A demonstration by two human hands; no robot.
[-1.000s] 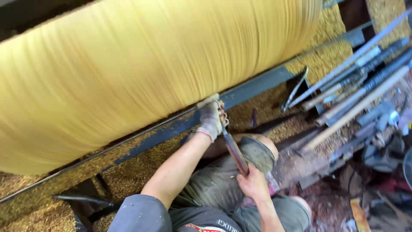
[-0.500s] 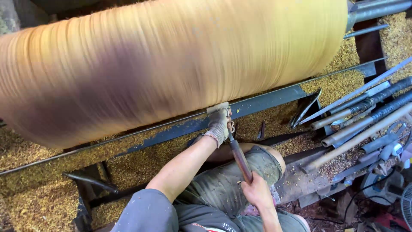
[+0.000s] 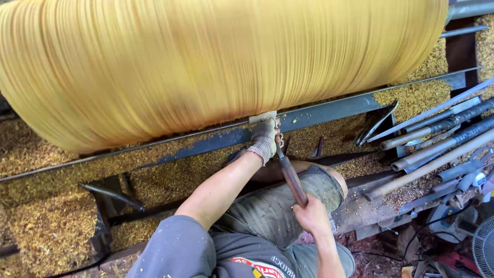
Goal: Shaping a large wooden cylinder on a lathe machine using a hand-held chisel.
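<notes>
A huge yellow wooden log (image 3: 216, 67) spins on a lathe, blurred by motion. My left hand (image 3: 264, 138), in a grey work glove, presses the front of a long turning chisel (image 3: 290, 177) down on the dark metal tool rest (image 3: 329, 110), right at the log's underside. My right hand (image 3: 310, 215), bare, grips the chisel's brown wooden handle near its end, above my knee. The chisel's cutting tip is hidden under the glove.
Thick sawdust and shavings (image 3: 46, 216) cover the lathe bed and floor. A rack of several long metal and wooden-handled turning tools (image 3: 442, 139) lies at the right. A small fan (image 3: 483, 247) stands at the lower right corner.
The view has shifted, and a dark patch seen on the spinning log half a second ago has gone. Both hands keep their hold on the chisel at the tool rest.
</notes>
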